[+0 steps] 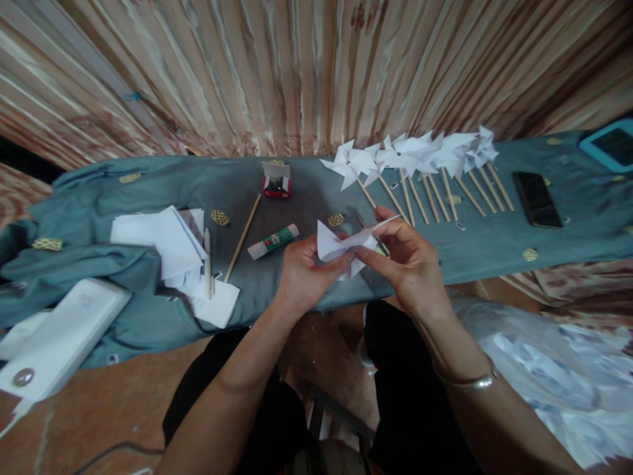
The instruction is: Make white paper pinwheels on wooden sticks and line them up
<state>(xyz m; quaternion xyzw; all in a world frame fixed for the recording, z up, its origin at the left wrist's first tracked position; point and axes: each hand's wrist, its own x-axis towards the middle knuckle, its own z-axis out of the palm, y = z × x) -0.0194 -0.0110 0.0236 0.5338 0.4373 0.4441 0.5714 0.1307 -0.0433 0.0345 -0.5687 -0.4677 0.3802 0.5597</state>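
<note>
Both my hands hold a folded white paper piece [341, 245] above the near edge of the teal cloth [148, 191]. My left hand [302, 274] pinches its lower left part. My right hand [408, 260] pinches its right flaps, with a thumb and forefinger on a pointed tip. A silver bangle [469, 382] sits on my right wrist. Behind my hands lies a row of several finished white paper pinwheels [410, 155] on wooden sticks.
A glue stick [273, 241], a loose wooden stick [243, 237], a small red box [275, 181] and a stack of white paper sheets [163, 241] lie to the left. A white box [64, 336] sits near left, a black phone [537, 198] at right.
</note>
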